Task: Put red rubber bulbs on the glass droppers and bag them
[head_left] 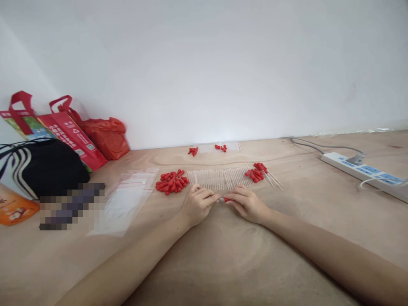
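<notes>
My left hand [199, 205] is closed in a pinch on a thin clear dropper tube [222, 199], most of it hidden by the fingers. Pinched in my right hand [247, 204] is a red rubber bulb [227, 199], which meets the tube's right end; how far it sits on the tube I cannot tell. Just beyond my hands, similar clear tubes [207, 179] lie side by side in a row. A pile of red bulbs [172, 182] is left of that row. At its right end are finished-looking droppers [273, 180] with red bulbs on them.
Clear zip bags [127, 204] lie on the left of the wooden table [223, 259]. Farther left are a black drawstring bag [54, 165], red bags [105, 136] and an orange pouch [17, 206]. More bulbs [220, 148] lie near the wall. A power strip [366, 172] with cables is at right.
</notes>
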`<move>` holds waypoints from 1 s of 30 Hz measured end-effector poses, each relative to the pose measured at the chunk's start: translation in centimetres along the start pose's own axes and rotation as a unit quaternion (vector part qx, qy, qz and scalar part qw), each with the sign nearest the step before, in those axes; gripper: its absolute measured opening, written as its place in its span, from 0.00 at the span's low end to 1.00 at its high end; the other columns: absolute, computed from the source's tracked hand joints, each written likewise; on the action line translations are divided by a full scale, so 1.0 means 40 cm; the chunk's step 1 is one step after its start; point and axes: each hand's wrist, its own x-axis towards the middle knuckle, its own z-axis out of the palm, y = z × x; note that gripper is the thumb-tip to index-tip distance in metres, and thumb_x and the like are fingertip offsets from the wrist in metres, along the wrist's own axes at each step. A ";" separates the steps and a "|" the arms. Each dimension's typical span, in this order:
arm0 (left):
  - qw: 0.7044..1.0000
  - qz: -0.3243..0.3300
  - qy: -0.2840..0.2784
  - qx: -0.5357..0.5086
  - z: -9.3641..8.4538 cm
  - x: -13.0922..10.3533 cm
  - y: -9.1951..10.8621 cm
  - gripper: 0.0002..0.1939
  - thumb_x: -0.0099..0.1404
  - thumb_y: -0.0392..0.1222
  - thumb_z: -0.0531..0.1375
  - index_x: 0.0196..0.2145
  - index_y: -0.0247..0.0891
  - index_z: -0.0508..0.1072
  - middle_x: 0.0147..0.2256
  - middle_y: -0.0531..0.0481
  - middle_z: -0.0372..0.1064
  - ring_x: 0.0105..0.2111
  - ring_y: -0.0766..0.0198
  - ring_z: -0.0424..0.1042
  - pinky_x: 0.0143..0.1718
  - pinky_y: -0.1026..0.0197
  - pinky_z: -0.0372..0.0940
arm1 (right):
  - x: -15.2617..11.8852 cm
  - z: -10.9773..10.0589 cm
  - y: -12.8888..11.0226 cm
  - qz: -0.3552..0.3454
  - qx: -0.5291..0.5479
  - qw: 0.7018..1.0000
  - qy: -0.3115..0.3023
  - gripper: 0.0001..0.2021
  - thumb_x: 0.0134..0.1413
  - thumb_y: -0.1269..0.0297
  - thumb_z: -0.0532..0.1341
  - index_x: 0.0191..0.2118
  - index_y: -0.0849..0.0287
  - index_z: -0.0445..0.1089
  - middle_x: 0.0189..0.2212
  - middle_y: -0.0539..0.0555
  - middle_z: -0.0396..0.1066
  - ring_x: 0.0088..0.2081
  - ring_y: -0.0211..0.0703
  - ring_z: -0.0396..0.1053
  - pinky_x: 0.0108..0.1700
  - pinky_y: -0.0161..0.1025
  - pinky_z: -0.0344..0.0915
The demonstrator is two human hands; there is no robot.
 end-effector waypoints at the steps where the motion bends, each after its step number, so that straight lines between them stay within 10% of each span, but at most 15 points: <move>1: 1.000 -0.002 -0.002 0.003 0.000 0.000 0.001 0.11 0.63 0.34 0.50 0.36 0.40 0.71 0.28 0.53 0.71 0.27 0.68 0.67 0.35 0.59 0.49 | 0.000 0.000 0.000 -0.002 -0.003 1.000 0.000 0.09 0.56 0.69 0.52 0.40 0.59 0.66 0.28 0.54 0.69 0.30 0.38 0.65 0.36 0.40 0.62; 30: 0.999 -0.025 0.016 0.012 0.011 0.013 0.025 0.11 0.65 0.38 0.49 0.34 0.38 0.71 0.25 0.53 0.70 0.25 0.68 0.67 0.38 0.58 0.50 | 0.009 -0.007 0.005 0.070 -0.083 0.992 -0.071 0.09 0.56 0.65 0.52 0.34 0.61 0.68 0.27 0.53 0.70 0.30 0.37 0.64 0.34 0.37 0.51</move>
